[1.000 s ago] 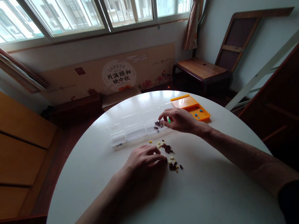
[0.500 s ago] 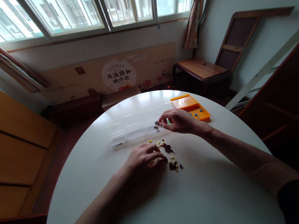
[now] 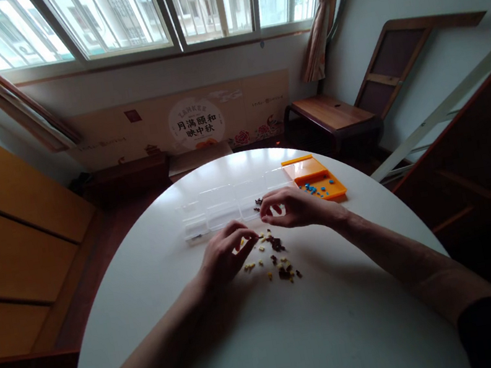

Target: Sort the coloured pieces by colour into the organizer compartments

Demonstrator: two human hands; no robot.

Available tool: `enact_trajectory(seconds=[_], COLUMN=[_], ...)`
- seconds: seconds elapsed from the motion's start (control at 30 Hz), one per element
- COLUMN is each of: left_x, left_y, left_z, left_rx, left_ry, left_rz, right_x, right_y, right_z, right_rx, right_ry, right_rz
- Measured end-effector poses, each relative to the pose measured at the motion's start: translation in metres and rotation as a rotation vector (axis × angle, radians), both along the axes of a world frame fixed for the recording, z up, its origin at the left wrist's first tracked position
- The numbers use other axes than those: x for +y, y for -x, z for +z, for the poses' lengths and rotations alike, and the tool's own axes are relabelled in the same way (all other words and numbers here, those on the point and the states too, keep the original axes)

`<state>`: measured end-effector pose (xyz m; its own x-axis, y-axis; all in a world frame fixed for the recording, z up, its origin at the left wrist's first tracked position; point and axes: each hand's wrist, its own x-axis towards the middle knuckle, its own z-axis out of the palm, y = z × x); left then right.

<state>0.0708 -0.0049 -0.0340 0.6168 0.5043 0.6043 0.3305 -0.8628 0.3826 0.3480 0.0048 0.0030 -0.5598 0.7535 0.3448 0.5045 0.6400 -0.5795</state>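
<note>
A loose heap of small dark brown and yellow pieces [image 3: 278,261] lies on the round white table [image 3: 299,338]. My left hand [image 3: 225,251] is raised just left of the heap, its fingertips pinched on what looks like a small yellow piece. My right hand [image 3: 291,208] hovers palm down between the heap and the clear compartment box [image 3: 222,210], fingers curled. Whether it holds anything is hidden. A few dark pieces [image 3: 258,202] lie in the box's right compartment.
An orange tray [image 3: 322,178] with several blue pieces sits at the table's far right, beside the clear box. Beyond the table are a low wooden bench [image 3: 332,113], a printed board under the window and wooden cabinets on the left.
My left hand lifted off the table and moved up and left, uncovering yellow pieces. My right hand drew back from the clear box toward the heap.
</note>
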Motion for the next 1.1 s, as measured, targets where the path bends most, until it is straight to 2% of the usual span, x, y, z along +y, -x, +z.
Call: enact_trajectory(seconds=[0.13, 0.43, 0.53, 0.7, 0.8, 0.93, 1.1], left_x=[0.002, 0.0, -0.001, 0.0, 0.002, 0.003, 0.006], left_y=[0.001, 0.001, 0.001, 0.002, 0.003, 0.005, 0.006], left_z=[0.001, 0.001, 0.002, -0.001, -0.004, -0.006, -0.007], left_rx=[-0.021, -0.022, -0.001, 0.043, 0.075, 0.128, 0.172], left_ry=[0.018, -0.01, 0.004, 0.046, 0.055, 0.059, 0.076], left_rz=[0.06, 0.146, 0.2, 0.209, 0.173, 0.156, 0.156], right_x=[-0.005, -0.004, 0.001, 0.01, 0.012, 0.008, -0.005], right_y=[0.006, 0.014, 0.01, 0.0, -0.005, -0.009, -0.006], right_z=[0.002, -0.002, -0.006, -0.013, -0.012, -0.001, 0.016], right_rx=[-0.038, -0.078, -0.059, -0.011, -0.073, -0.136, -0.219], right_ry=[-0.002, -0.082, -0.102, -0.086, -0.057, -0.01, 0.202], right_rz=[0.096, 0.091, -0.001, -0.369, -0.442, -0.356, 0.026])
